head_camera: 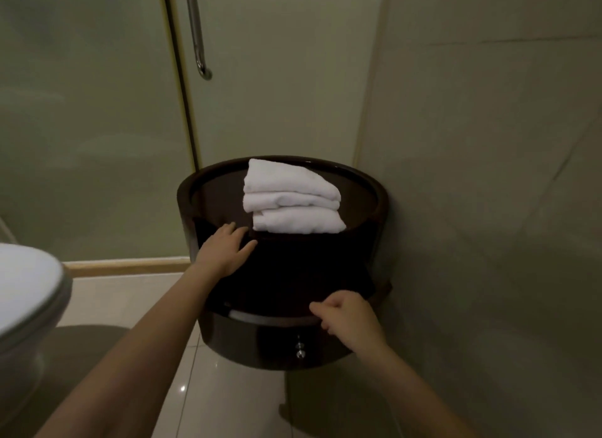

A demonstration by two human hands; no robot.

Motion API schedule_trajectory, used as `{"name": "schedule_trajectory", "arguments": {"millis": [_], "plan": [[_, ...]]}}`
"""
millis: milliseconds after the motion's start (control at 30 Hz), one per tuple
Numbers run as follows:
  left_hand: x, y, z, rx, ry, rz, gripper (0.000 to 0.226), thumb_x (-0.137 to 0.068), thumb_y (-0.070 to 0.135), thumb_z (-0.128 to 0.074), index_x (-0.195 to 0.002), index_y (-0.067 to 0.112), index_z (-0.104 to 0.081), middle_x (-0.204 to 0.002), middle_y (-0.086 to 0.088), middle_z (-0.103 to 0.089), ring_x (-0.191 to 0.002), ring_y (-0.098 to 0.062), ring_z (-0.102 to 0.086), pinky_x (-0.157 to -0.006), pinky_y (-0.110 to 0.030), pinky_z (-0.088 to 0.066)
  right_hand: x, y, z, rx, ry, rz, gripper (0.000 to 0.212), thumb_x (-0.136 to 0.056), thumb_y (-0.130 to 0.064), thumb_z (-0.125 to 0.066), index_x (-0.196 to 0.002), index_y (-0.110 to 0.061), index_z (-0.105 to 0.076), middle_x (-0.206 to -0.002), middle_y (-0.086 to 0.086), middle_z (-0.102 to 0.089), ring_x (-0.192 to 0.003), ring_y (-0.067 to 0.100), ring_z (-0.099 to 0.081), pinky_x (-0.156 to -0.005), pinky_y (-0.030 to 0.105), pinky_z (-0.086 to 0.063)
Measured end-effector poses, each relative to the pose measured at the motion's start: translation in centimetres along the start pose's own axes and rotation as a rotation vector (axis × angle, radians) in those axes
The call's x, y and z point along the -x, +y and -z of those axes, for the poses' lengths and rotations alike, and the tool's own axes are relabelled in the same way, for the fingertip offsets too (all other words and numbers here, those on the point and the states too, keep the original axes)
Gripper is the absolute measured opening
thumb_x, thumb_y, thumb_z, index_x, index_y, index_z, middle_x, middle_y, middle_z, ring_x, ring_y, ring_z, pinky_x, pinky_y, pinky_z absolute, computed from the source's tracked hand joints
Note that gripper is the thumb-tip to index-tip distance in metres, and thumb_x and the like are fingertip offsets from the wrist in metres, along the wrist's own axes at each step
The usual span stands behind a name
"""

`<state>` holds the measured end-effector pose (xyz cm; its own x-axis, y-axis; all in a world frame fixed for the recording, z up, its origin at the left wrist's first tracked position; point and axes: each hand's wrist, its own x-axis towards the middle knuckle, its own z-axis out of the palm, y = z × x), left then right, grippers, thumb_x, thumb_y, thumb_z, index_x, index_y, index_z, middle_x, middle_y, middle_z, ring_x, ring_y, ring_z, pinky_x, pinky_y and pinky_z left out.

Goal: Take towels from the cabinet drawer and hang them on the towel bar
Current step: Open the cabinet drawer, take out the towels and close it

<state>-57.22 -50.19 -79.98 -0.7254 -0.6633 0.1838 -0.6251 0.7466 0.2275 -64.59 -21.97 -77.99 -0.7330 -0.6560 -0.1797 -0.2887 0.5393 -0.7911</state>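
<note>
Towels [293, 198]: three, white, folded, stacked on cabinet [381, 190] top near front edge, within reach.
Left hand [224, 248]: fingers straight, flat against drawer [286, 274] front, likely bracing.
Right hand [345, 317]: fingers curled around drawer's lower lip, likely for sliding.
Metal bar [197, 30]: on glass door [277, 79] above, bare.

A bathroom: a white toilet [26, 294] sits left of the left hand [224, 252], a frosted glass shower door [277, 79] with a metal handle [197, 30] stands beyond it, and glossy tiles cover floor [130, 294] and wall [488, 144].
</note>
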Motion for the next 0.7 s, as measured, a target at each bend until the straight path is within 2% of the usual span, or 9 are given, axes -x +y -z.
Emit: {"name": "schedule_trajectory", "arguments": {"millis": [100, 167, 300, 367, 467, 567, 700], "plan": [[0.1, 0.0, -0.4, 0.013, 0.008, 0.005, 0.061, -0.095, 0.053, -0.034, -0.146, 0.018, -0.033, -0.154, -0.014, -0.026, -0.143, -0.029, -0.02, -0.114, -0.042, -0.025, 1.4, 0.9, -1.9, 0.186, -0.016, -0.008, 0.032, -0.085, -0.045, -0.065, -0.062, -0.023, -0.059, -0.059, -0.005, -0.06, -0.059, 0.008, -0.059, -0.057, 0.026, -0.047], [0.2, 0.1, -0.5, 0.02, 0.012, 0.01, 0.062, -0.096, 0.053, -0.034, -0.146, 0.017, -0.032, -0.155, -0.015, -0.024, -0.144, -0.029, -0.019, -0.114, -0.044, -0.025, 1.6, 1.0, -3.0, 0.262, -0.024, -0.017, 0.038, -0.086, -0.045, -0.065, -0.056, -0.022, -0.057, -0.049, -0.007, -0.051, -0.05, 0.007, -0.052, -0.049, 0.023, -0.038], [0.4, 0.2, -0.7, 0.026, 0.0, 0.021, 0.063, -0.096, 0.052, -0.034, -0.147, 0.017, -0.028, -0.156, -0.013, -0.02, -0.145, -0.029, -0.013, -0.115, -0.048, -0.023, 1.4, 0.9, -4.2, 0.277, -0.037, -0.019, 0.038, -0.088, -0.047, -0.062, -0.073, -0.013, -0.07, -0.057, -0.005, -0.057, -0.054, 0.011, -0.055, -0.048, 0.023, -0.038], [0.4, 0.1, -0.9, 0.027, -0.004, 0.02, 0.062, -0.096, 0.052, -0.034, -0.148, 0.019, -0.027, -0.157, -0.012, -0.018, -0.146, -0.027, -0.011, -0.115, -0.049, -0.022, 1.1, 0.9, -4.4, 0.307, -0.009, -0.008, 0.037, -0.087, -0.048, -0.063, -0.077, -0.014, -0.072, -0.064, -0.003, -0.063, -0.059, 0.012, -0.059, -0.048, 0.024, -0.039], [0.4, 0.0, -1.0, 0.028, 0.013, 0.012, 0.062, -0.095, 0.052, -0.034, -0.147, 0.02, -0.027, -0.157, -0.01, -0.018, -0.146, -0.026, -0.012, -0.115, -0.05, -0.023, 0.6, 1.1, -4.4, 0.314, 0.013, -0.006, 0.035, -0.086, -0.048, -0.064, -0.074, -0.015, -0.071, -0.064, -0.003, -0.064, -0.059, 0.011, -0.06, -0.05, 0.024, -0.041], [0.4, -0.1, -1.1, 0.031, 0.03, 0.008, 0.061, -0.095, 0.052, -0.035, -0.147, 0.02, -0.029, -0.157, -0.01, -0.019, -0.145, -0.026, -0.013, -0.114, -0.051, -0.024, -0.1, 1.1, -4.6, 0.305, 0.037, -0.001, 0.034, -0.084, -0.047, -0.067, -0.073, -0.015, -0.07, -0.062, -0.002, -0.064, -0.056, 0.01, -0.059, -0.046, 0.023, -0.036], [0.3, -0.2, -1.2, 0.044, 0.048, 0.006, 0.06, -0.096, 0.051, -0.035, -0.147, 0.02, -0.03, -0.157, -0.01, -0.021, -0.145, -0.026, -0.013, -0.114, -0.051, -0.024, -1.5, 0.8, -4.8, 0.295, 0.056, 0.007, 0.034, -0.084, -0.048, -0.067, -0.075, -0.015, -0.071, -0.066, 0.0, -0.066, -0.061, 0.013, -0.062, -0.05, 0.024, -0.04]]}}
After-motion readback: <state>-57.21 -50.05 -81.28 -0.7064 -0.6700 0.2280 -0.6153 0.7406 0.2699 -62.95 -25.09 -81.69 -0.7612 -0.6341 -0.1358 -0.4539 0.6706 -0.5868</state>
